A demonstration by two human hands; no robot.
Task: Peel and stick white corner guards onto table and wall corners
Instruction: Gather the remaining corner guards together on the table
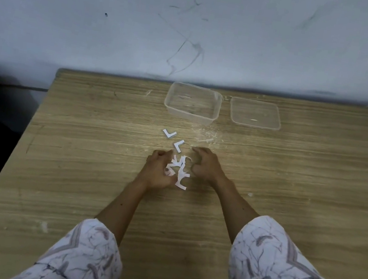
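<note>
Two white L-shaped corner guards lie on the wooden table [76, 170]: one [169, 134] farther back, one [179, 145] just beyond my hands. A small heap of white peeled paper strips [180, 171] lies between my hands. My left hand [157, 171] sits at the heap's left side with fingers curled into the strips. My right hand [205, 164] rests at the heap's right side with fingers bent down onto the table; what it holds is hidden.
A clear plastic container [192, 103] stands at the back of the table, its clear lid [254, 114] lying to its right. White dust marks the wood near them. The wall [195, 32] rises behind the table; a side wall closes the right.
</note>
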